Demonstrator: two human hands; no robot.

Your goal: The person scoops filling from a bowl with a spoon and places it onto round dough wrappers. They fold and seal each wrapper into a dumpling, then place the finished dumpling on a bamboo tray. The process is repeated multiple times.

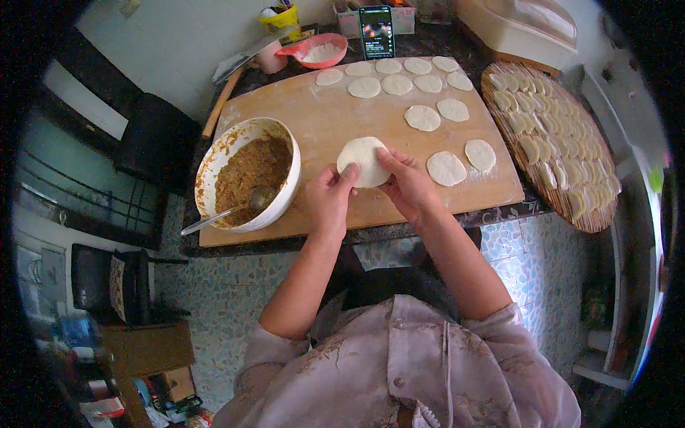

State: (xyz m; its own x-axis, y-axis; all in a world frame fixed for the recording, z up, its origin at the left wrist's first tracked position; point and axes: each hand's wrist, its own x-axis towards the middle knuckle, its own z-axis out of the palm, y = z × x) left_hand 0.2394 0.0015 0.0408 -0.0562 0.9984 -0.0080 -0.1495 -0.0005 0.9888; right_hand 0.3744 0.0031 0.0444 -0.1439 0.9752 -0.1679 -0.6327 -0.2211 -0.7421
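Observation:
Between my two hands I hold a round dough wrapper (364, 155) above the wooden board (332, 120). My left hand (333, 195) pinches its lower left edge, the thumb lying on top. On the right edge, my right hand (406, 179) grips it with the thumb over the dough. No filling shows on this wrapper. To the left stands a white bowl (291, 184) of brown minced filling (249, 171), a metal spoon (214, 219) resting in it with its handle over the rim. Several flat wrappers (447, 168) lie on the board, to the right and along the back.
A round woven tray (527, 179) at the right carries rows of folded dumplings (567, 144). Behind the board are a red bowl of flour (321, 53), an upright phone (377, 32) and a yellow container (281, 21). A wooden rolling pin (222, 104) leans at the board's left edge.

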